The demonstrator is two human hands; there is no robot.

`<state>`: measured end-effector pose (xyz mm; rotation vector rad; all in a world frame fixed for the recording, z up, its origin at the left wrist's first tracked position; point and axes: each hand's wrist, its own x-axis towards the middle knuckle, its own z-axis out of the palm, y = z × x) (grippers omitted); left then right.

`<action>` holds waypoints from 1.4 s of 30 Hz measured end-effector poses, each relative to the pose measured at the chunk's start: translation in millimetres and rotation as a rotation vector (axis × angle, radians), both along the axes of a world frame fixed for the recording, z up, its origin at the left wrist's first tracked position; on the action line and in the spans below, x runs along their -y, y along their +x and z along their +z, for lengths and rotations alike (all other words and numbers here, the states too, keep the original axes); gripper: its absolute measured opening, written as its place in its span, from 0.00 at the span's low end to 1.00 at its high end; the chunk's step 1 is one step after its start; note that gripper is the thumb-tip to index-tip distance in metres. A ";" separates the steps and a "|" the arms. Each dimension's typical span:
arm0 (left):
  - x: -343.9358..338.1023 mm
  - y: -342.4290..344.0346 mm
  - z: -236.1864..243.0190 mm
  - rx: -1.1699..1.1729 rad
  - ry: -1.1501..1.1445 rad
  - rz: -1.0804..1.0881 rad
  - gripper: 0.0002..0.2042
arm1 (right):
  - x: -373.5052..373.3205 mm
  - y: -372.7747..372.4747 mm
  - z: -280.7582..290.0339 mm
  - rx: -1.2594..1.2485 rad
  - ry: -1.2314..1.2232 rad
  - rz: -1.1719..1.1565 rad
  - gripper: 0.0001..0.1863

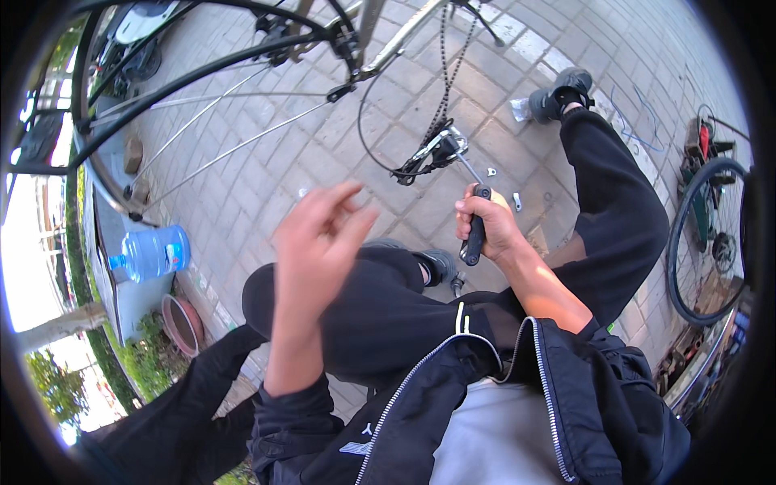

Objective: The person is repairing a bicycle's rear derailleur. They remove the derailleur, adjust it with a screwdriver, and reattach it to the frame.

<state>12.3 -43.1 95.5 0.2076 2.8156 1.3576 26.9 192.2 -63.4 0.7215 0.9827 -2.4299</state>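
Observation:
My right hand [495, 220] is closed around a black folding multi-tool [475, 234]. A thin metal key [469, 168] runs from the tool's upper end to the rear derailleur [440, 152], which hangs on the bicycle chain [444, 73]. My left hand [319, 230] is raised left of the derailleur, a little blurred. Its thumb and forefinger are apart with nothing visible between them, while the other fingers are partly hidden. A black cable [361, 121] loops from the bicycle frame [400, 40] down to the derailleur. Small metal pieces [517, 200] lie on the paving near my right hand.
A bicycle wheel [121, 190] rises at the left. Beyond it stand a blue water jug [158, 252] and a reddish pot [183, 323]. Another wheel [679, 267] stands at the right beside tools and parts. Someone's dark-clothed leg [202, 388] is at lower left.

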 end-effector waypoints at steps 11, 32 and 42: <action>-68.8 -75.2 -102.7 -0.149 -0.570 -0.268 0.08 | -14.0 -6.4 -3.8 -0.023 0.097 0.034 0.15; -53.1 -79.0 -122.6 -0.177 -0.346 -0.161 0.10 | -52.7 -20.0 -117.5 0.176 1.314 0.654 0.31; -52.6 -74.6 -118.5 -0.095 -0.180 -0.119 0.09 | -14.7 -54.2 -2.6 -0.401 0.997 0.110 0.52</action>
